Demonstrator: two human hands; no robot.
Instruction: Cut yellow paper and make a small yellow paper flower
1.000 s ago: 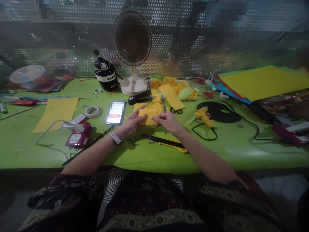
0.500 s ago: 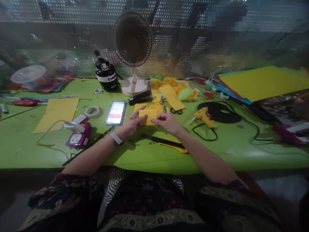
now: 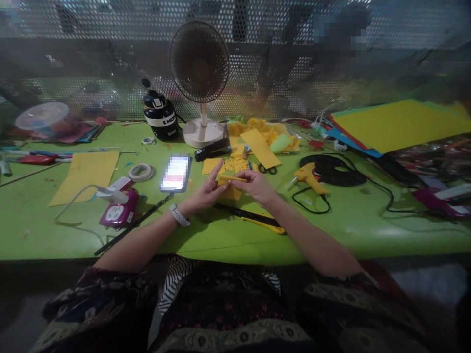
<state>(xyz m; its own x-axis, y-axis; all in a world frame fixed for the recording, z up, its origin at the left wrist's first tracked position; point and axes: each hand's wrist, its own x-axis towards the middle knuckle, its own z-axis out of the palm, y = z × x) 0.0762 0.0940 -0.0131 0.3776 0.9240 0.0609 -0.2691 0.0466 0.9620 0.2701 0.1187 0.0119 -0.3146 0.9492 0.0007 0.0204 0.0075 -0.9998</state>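
Observation:
Both hands meet over the middle of the green table [image 3: 221, 235] at a small yellow paper piece [image 3: 231, 192]. A fold or edge of the paper runs between the fingertips, and its lower part hangs toward me. My left hand [image 3: 208, 192] grips the paper's left side, with the index finger pointing up and away. My right hand [image 3: 257, 186] pinches its upper right edge. Just behind the hands lie small yellow cut bits [image 3: 237, 163]. In front of them is a yellow and black cutter [image 3: 263, 220].
A phone [image 3: 176, 172], tape roll [image 3: 141, 171] and purple power adapter [image 3: 119, 208] lie left. Behind stand a fan [image 3: 199, 61] and a black bottle [image 3: 161, 117]. A yellow glue gun [image 3: 311, 179] with its cable and coloured sheets [image 3: 405, 125] are at right.
The yellow paper has tilted from facing me to nearly edge-on at its top, with a part now hanging lower. My left index finger has lifted away from it.

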